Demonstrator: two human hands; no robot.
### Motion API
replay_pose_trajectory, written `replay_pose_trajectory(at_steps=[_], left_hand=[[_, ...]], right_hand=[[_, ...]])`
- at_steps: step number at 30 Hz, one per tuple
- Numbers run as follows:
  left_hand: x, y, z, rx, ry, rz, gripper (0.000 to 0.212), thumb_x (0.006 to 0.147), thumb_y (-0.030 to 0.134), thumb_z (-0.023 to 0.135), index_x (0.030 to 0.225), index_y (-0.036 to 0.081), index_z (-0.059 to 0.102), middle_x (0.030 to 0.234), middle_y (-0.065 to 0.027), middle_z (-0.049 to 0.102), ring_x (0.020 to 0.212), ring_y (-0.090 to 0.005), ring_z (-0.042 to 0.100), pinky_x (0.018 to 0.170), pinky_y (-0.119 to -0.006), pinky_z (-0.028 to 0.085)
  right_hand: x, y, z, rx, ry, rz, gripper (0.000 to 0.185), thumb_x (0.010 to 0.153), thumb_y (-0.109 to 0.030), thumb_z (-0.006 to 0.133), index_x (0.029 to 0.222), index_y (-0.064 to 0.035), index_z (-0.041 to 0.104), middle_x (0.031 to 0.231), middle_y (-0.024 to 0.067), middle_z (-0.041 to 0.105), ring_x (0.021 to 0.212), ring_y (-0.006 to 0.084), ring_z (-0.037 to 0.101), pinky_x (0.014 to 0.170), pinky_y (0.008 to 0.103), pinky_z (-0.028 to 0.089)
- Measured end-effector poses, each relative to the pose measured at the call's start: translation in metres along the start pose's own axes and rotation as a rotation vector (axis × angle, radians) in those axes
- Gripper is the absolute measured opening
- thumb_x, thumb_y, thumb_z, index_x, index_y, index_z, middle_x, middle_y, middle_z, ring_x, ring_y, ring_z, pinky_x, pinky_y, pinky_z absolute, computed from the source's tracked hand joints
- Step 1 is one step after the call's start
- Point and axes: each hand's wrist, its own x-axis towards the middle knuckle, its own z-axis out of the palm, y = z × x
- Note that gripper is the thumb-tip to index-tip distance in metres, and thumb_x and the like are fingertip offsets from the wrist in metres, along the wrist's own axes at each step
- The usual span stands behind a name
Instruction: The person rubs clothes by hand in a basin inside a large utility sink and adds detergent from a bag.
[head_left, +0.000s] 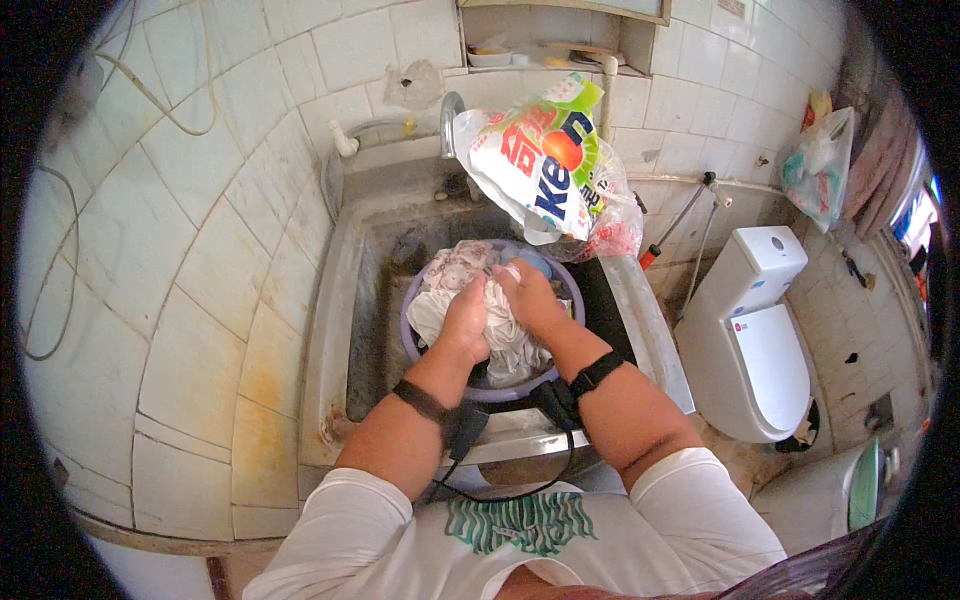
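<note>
A round purple plastic basin (410, 341) sits inside a stone-like sink (324, 330) and holds wet clothes. My left hand (466, 319) and my right hand (529, 296) meet over its middle, both gripping a bunched white cloth (502, 319) between them. At the basin's back left lies a white garment with a reddish pattern (459, 262); a bluish cloth (531, 262) shows behind my right hand. Some fingertips are hidden in the folds. Black straps with small dark devices are on both forearms.
Behind the basin, a large detergent bag (536, 161) rests at the sink's back right, beside a metal faucet (448, 124) and a clear plastic bag (619, 225). A white toilet (769, 360) stands to the right. A tiled wall (202, 315) borders the sink on the left.
</note>
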Motion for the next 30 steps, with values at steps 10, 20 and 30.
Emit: replay_pose_trajectory(at_steps=[10,20,30], left_hand=[[0.018,0.010,-0.027,0.197,0.008,0.439,0.039,0.094,0.034,0.047,0.115,0.001,0.049,0.110,-0.0100,0.055,0.098,-0.0204,0.054,0.085,-0.034,0.045],[-0.004,0.010,-0.002,0.590,-0.090,-0.032,0.033,0.093,0.027,0.048,0.114,0.002,0.054,0.108,-0.0097,0.060,0.096,-0.0200,0.058,0.084,-0.034,0.046],[0.020,-0.001,-0.026,0.118,-0.176,0.091,0.040,0.095,0.035,0.041,0.122,0.006,0.049,0.118,-0.0107,0.057,0.106,-0.0247,0.056,0.090,-0.041,0.045]], right_hand=[[-0.004,-0.009,-0.011,0.028,-0.292,-0.039,0.041,0.080,-0.033,0.066,0.103,0.0017,0.061,0.094,0.0217,0.064,0.088,0.0298,0.062,0.079,0.0373,0.047],[0.016,0.026,-0.017,0.713,0.092,0.183,0.027,0.082,-0.013,0.063,0.102,0.0002,0.053,0.089,0.0096,0.059,0.076,0.0188,0.057,0.069,0.0322,0.047],[0.000,-0.011,-0.019,0.640,0.012,0.255,0.032,0.082,-0.014,0.064,0.109,-0.0018,0.049,0.094,0.0106,0.058,0.081,0.0218,0.058,0.073,0.0337,0.048]])
